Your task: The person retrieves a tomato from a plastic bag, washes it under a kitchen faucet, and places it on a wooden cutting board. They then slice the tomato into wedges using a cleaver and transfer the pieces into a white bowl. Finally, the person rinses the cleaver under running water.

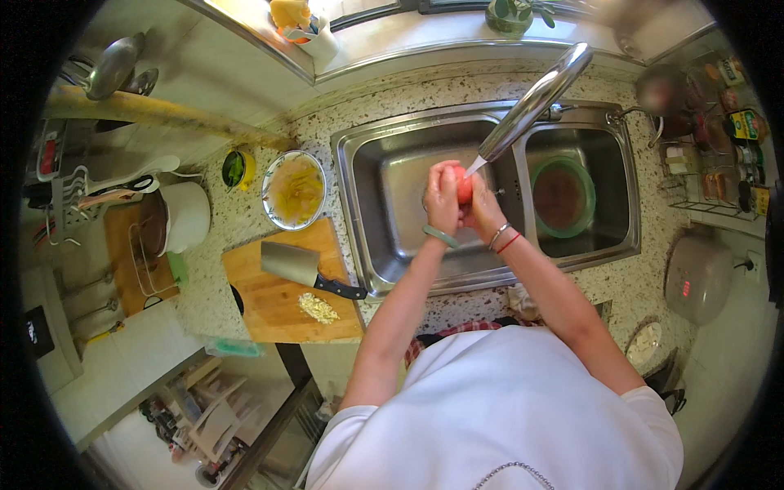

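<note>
Over the left basin of the steel sink (pixel 359 220), both my hands are closed around a smooth, round red tomato (pixel 465 186). My left hand (pixel 443 196) cups it from the left, and a green bangle circles that wrist. From the other side, my right hand (pixel 485 206) wraps it, with a bangle and a red string on the wrist. Water runs from the chrome faucet (pixel 535 102) onto the tomato. My fingers cover much of its lower part.
Left of the sink, a cleaver (pixel 294 265) and chopped pale bits (pixel 317 308) lie on a wooden cutting board (pixel 261 314). Behind it stands a bowl of yellow slices (pixel 296 192) beside a yellow cup (pixel 245 173). A green basin (pixel 590 200) sits in the right sink.
</note>
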A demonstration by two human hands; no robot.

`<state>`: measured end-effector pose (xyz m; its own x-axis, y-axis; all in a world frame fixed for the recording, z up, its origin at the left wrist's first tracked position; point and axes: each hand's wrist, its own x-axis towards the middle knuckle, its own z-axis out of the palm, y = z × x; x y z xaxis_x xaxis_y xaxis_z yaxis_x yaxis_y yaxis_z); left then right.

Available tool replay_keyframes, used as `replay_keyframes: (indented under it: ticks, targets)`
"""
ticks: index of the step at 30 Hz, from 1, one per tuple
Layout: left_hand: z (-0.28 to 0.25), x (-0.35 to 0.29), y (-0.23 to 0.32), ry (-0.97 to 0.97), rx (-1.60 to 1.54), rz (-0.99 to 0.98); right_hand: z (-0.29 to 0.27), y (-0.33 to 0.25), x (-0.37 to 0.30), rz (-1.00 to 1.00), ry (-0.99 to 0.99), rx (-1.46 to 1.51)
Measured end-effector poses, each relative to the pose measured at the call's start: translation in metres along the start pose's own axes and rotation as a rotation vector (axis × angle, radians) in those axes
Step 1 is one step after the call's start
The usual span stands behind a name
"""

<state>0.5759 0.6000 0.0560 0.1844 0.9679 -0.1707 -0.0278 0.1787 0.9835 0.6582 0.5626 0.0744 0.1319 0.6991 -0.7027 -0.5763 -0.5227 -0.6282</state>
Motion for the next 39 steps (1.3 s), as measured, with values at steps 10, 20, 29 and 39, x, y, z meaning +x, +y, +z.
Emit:
replay_keyframes:
  ticks: [10, 20, 29, 39]
  targets:
    - [0.001, 0.0, 0.028, -0.01, 0.153, 0.045, -0.017, -0.01, 0.014, 0.087, -0.286, 0.111]
    - [-0.007, -0.002, 0.037, -0.167, 0.685, 0.295, -0.003, 0.006, 0.015, -0.103, -0.048, -0.147]
    - [-0.02, 0.031, 0.025, -0.53, -0.553, -0.449, 0.007, -0.024, -0.013, 0.111, -0.163, 0.047]
    - [0.0, -0.017, 0.016, -0.03, 0.014, 0.006, -0.005, -0.003, 0.004, 0.102, -0.136, 0.211]
